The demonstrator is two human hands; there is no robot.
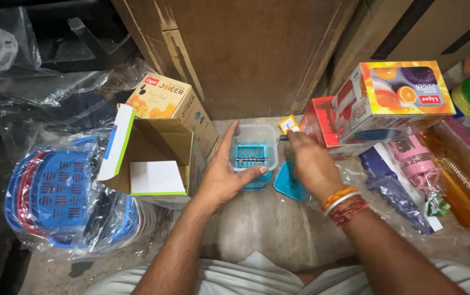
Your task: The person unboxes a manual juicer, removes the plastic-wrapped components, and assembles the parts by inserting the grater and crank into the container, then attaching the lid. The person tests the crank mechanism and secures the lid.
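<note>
A small clear plastic container [254, 143] with a blue slotted insert and a blue base stands on the grey floor in front of me. My left hand [221, 175] cups its left side, thumb against its front edge. My right hand [310, 164] hovers just to its right, fingers stretched toward its rim and a small yellow card [289, 124]; whether it touches either I cannot tell. A blue lid [288, 184] lies flat under my right hand. An open cardboard box [156, 158] with a white leaflet inside sits left of my left hand.
A beige juicer carton [164, 101] leans behind the open box. Stacked orange-red cartons [388, 101] stand at the right, with pink and orange bottles in plastic [442, 175] beyond. Bagged blue and red baskets [60, 196] lie at the left. Large brown boxes [246, 49] close the back.
</note>
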